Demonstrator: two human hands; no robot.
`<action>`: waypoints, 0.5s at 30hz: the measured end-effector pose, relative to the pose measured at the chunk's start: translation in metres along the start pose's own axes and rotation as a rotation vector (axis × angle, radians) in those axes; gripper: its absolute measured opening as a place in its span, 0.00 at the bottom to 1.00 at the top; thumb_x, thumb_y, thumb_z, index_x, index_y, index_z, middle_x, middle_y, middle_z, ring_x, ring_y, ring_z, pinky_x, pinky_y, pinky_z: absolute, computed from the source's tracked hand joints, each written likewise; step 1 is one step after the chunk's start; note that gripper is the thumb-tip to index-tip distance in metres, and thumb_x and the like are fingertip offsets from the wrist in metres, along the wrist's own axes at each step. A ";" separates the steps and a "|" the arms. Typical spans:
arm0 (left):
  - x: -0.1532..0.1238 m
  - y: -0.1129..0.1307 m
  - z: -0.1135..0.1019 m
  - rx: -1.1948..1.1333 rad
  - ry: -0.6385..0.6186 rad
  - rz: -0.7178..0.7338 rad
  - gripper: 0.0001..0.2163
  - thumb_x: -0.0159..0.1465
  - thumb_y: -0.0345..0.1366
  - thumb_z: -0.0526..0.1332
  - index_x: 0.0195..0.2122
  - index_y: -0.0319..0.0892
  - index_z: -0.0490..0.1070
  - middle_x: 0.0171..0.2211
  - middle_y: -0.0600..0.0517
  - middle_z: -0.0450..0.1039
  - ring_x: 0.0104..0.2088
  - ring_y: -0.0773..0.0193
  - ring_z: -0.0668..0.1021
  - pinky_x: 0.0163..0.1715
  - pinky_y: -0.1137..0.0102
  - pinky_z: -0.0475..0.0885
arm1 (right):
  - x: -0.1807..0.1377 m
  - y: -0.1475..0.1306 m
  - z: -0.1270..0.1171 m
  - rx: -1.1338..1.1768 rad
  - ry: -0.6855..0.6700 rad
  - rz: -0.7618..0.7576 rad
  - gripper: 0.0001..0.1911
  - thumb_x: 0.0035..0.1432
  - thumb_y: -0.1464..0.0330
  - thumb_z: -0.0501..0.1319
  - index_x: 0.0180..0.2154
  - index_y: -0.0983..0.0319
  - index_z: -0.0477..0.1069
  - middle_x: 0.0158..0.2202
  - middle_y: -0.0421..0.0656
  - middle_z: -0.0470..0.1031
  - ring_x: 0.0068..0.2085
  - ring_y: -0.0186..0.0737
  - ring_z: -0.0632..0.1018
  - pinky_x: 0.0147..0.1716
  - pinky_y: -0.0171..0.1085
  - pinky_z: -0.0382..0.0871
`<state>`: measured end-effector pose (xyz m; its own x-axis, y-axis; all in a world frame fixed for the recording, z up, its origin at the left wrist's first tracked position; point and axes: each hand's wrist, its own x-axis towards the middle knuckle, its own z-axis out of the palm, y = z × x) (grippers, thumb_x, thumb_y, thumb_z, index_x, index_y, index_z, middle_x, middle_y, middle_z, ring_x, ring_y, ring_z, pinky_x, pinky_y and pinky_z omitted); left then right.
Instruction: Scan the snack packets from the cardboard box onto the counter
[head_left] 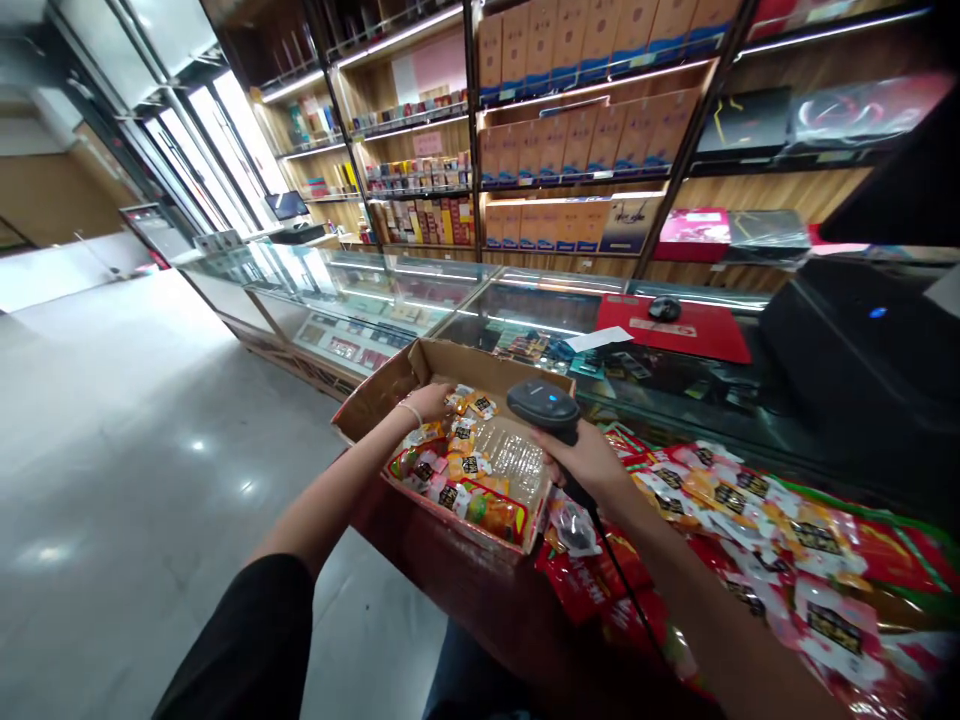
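My right hand [589,460] is wrapped round the handle of a black barcode scanner [541,400], which shows a small blue light. Its head hangs over the right side of an open cardboard box [465,530], and a black cord runs down from the handle. Inside the box, my left hand [433,402] reaches to the far left part, with the fingers closed on a small orange-and-white snack packet [457,402]. More snack packets [471,465] and a red-edged packet [499,515] lie in the box. The fingertips of the left hand are partly hidden.
Many red and white snack packets [742,500] are heaped to the right of the box. Behind it runs a glass display counter [420,290] bearing a red mat [697,330], a computer mouse [664,309] and a white paper slip [600,338]. A dark machine [847,330] stands at right.
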<state>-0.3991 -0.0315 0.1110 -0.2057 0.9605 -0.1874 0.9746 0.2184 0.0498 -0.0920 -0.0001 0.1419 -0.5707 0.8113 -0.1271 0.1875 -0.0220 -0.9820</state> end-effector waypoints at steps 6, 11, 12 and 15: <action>0.026 0.007 0.024 0.113 -0.152 -0.035 0.19 0.58 0.38 0.66 0.50 0.36 0.74 0.46 0.32 0.77 0.48 0.43 0.79 0.48 0.55 0.73 | 0.005 0.010 0.004 -0.007 -0.018 -0.023 0.20 0.51 0.51 0.67 0.28 0.59 0.67 0.18 0.37 0.70 0.15 0.36 0.71 0.13 0.35 0.65; 0.031 0.009 0.030 0.155 -0.149 -0.044 0.19 0.60 0.32 0.63 0.53 0.33 0.71 0.45 0.29 0.76 0.49 0.43 0.78 0.49 0.54 0.72 | 0.000 0.010 0.002 -0.004 -0.003 -0.028 0.19 0.51 0.52 0.67 0.30 0.60 0.68 0.19 0.37 0.71 0.15 0.35 0.71 0.13 0.34 0.65; 0.031 0.009 0.031 0.158 -0.138 -0.049 0.20 0.61 0.31 0.62 0.55 0.32 0.69 0.46 0.29 0.76 0.50 0.43 0.78 0.49 0.53 0.72 | -0.003 0.008 0.002 0.000 0.004 -0.019 0.19 0.51 0.52 0.67 0.30 0.60 0.67 0.19 0.37 0.71 0.15 0.34 0.71 0.13 0.34 0.64; 0.028 0.010 0.031 0.153 -0.129 -0.064 0.25 0.59 0.30 0.63 0.58 0.31 0.66 0.46 0.29 0.76 0.48 0.43 0.79 0.47 0.56 0.73 | -0.012 0.000 0.001 0.033 0.019 0.008 0.20 0.50 0.53 0.68 0.30 0.60 0.66 0.19 0.37 0.71 0.15 0.34 0.70 0.13 0.33 0.63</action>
<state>-0.3922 -0.0083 0.0756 -0.2641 0.9133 -0.3101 0.9640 0.2401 -0.1141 -0.0856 -0.0104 0.1430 -0.5538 0.8221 -0.1323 0.1655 -0.0470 -0.9851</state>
